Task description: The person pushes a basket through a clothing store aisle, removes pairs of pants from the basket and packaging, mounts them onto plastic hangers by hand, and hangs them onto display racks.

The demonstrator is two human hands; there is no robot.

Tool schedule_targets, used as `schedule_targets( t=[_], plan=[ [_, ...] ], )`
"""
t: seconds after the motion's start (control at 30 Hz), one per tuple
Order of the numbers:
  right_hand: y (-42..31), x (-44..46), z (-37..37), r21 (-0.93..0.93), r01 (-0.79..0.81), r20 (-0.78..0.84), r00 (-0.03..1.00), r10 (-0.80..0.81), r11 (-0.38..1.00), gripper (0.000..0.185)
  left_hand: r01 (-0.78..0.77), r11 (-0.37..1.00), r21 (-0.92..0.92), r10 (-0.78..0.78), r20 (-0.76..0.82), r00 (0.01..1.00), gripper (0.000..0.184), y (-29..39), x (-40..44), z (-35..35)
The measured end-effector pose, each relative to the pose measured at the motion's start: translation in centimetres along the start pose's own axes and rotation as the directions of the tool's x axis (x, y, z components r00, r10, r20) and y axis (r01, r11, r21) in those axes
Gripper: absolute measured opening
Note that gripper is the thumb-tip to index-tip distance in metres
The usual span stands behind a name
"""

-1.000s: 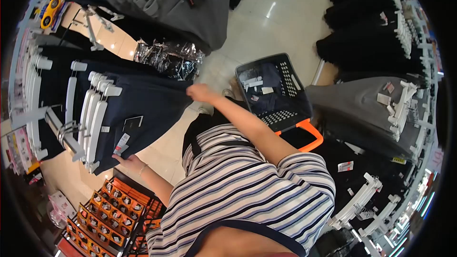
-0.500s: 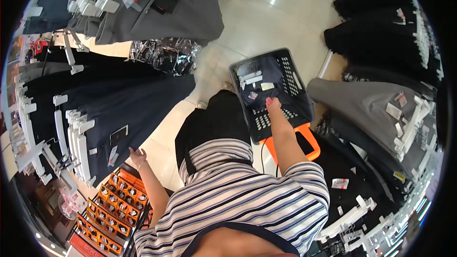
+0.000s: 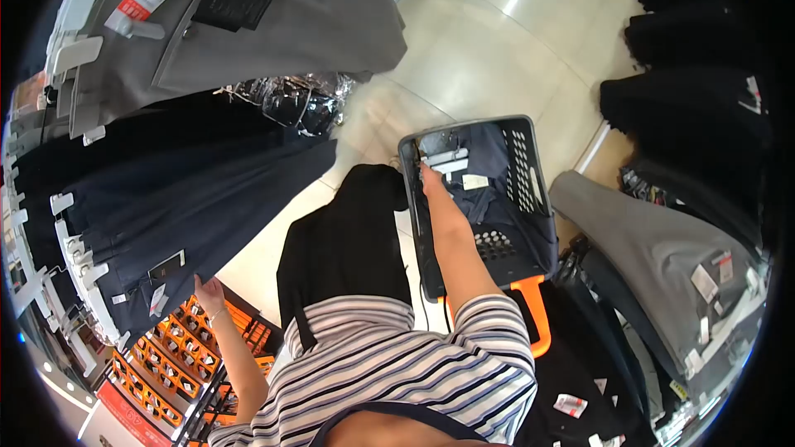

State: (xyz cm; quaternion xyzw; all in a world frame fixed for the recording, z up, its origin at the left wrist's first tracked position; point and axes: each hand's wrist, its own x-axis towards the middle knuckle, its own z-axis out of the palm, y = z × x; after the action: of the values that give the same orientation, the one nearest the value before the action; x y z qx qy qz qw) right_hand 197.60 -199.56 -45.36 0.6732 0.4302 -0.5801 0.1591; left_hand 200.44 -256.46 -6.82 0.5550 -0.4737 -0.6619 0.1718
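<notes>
My left hand (image 3: 209, 293) is at the lower edge of the dark navy trousers (image 3: 190, 215) on the rack, its fingers extended; whether they touch the cloth is unclear. Paper tags (image 3: 159, 300) and a dark label (image 3: 167, 264) hang on those trousers. Over the left part of the dark shopping basket (image 3: 542, 236) is my right hand (image 3: 431, 180), fingers drawn together beside the end of a white hanger (image 3: 451, 156). What they grip, if anything, is hidden. Dark folded clothing (image 3: 487, 149) with a pale tag (image 3: 475, 181) lies inside the basket.
Grey trousers (image 3: 306, 16) hang at upper left, and another grey pair (image 3: 638, 215) at right. Orange trays (image 3: 178, 339) of small items stand below my left hand. The basket has an orange handle (image 3: 540, 319). Tiled floor (image 3: 489, 50) runs between the racks.
My right hand has moved left across the basket to the hanger's end. My left hand has shifted down and left along the navy trousers. The view has turned and come closer to the left rack.
</notes>
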Motion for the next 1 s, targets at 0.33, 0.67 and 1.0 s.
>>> schedule_targets(
  t=[0.33, 0.67, 1.0],
  plan=[
    [2.2, 1.0, -2.8, 0.246, -0.031, -0.022, 0.999, 0.038, 0.969, 0.021, -0.015, 0.980, 0.199, 0.023, -0.041, 0.999, 0.019, 0.1, 0.0, 1.1],
    [-1.7, -25.3, -24.3, 0.501, 0.094, 0.321, 0.903, -0.285, 0.860, 0.024, 0.203, 0.731, 0.652, -0.413, 0.186, 0.891, 0.037, -9.2, -7.3, 7.8],
    [-11.7, -58.3, -17.4, 0.650, 0.607, 0.220, 0.426, -0.878, 0.457, 0.043, -0.664, 0.606, -0.439, 0.022, 0.843, -0.537, 0.077, -2.9, -40.8, 21.2]
  ],
)
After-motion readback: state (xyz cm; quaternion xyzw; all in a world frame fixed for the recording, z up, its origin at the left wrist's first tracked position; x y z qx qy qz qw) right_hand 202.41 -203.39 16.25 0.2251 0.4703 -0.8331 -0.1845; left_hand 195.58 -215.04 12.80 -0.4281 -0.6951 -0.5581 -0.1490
